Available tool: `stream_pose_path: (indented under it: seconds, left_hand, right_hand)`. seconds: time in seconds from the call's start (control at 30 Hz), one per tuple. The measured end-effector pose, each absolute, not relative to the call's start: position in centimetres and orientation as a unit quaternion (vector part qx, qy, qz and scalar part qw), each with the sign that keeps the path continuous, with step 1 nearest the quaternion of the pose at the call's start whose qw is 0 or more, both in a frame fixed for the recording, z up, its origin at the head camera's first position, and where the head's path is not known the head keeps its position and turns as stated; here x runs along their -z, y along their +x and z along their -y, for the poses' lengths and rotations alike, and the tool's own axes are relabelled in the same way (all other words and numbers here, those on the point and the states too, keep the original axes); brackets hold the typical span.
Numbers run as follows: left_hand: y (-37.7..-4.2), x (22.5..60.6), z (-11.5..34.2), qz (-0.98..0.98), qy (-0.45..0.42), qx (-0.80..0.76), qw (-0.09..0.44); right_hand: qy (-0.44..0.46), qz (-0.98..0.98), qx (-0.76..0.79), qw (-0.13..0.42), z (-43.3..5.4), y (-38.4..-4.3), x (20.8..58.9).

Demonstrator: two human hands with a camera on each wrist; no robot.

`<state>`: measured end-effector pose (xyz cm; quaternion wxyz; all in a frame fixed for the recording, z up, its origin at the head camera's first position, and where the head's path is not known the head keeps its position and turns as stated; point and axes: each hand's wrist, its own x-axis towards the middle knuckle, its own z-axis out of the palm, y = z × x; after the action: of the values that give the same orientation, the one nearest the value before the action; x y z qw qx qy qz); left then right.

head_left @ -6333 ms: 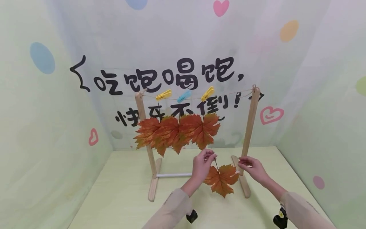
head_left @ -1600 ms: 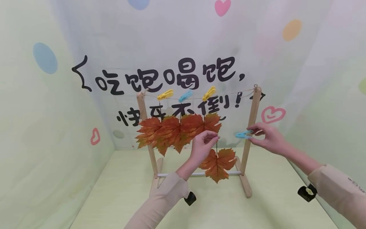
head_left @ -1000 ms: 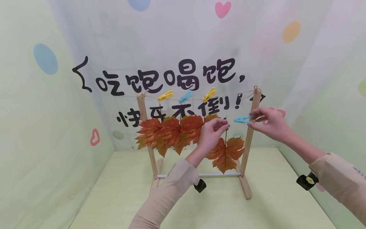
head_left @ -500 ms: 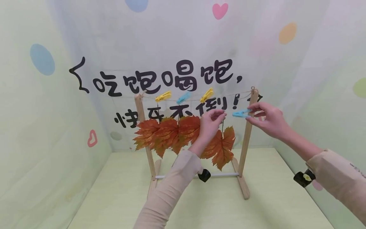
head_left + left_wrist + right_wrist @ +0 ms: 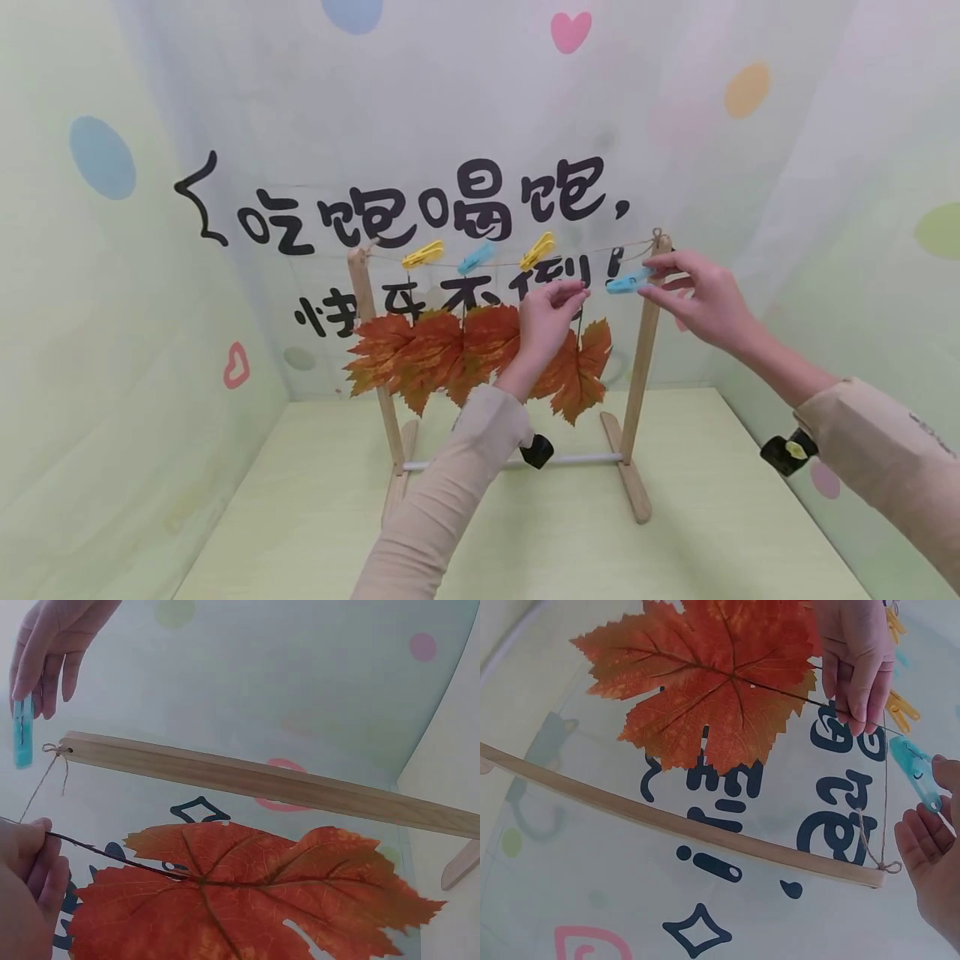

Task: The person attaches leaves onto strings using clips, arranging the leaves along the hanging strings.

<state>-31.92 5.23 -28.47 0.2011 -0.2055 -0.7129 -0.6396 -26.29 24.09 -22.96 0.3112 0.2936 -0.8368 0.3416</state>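
My left hand point(image 5: 546, 327) pinches the dark stem of an orange-red maple-like leaf point(image 5: 581, 375), which hangs below the fingers. In the left wrist view that leaf point(image 5: 247, 892) spreads wide, its stem running to the fingertips. A light blue clothespin point(image 5: 624, 283) is pinched at its handle end between thumb and fingers of my right hand point(image 5: 708, 304), to the right of the left fingertips. In the right wrist view the clothespin point(image 5: 915, 771) has its tip close to the twine point(image 5: 886, 795) and the stem's end.
Twine joins two wooden posts, the right post point(image 5: 643, 367) being beside my right hand. Along it sit a yellow clothespin point(image 5: 423, 254), a blue clothespin point(image 5: 477, 257) and another yellow clothespin point(image 5: 538, 250), with overlapping leaves point(image 5: 435, 350) hanging below. A white rod point(image 5: 585, 459) links the feet.
My left hand has lifted the leaf from low near the table towards the twine. The right hand, earlier low by the leaf, has risen with the blue clothespin, nearing the line.
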Motion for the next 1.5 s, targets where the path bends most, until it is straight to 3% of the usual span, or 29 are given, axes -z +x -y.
stream_pose_path:
  seconds: [1.23,1.5]
  left_hand:
    - [-34.3,27.2,-7.4,0.682,-0.178,0.686,0.182]
    - [-34.6,27.2,-7.3,0.679,-0.17,0.693,0.172]
  right_hand:
    - [0.242,0.824,-0.334,0.387,-22.0,-29.8,19.5]
    - [0.231,0.836,-0.327,0.376,-22.0,-30.4,19.3]
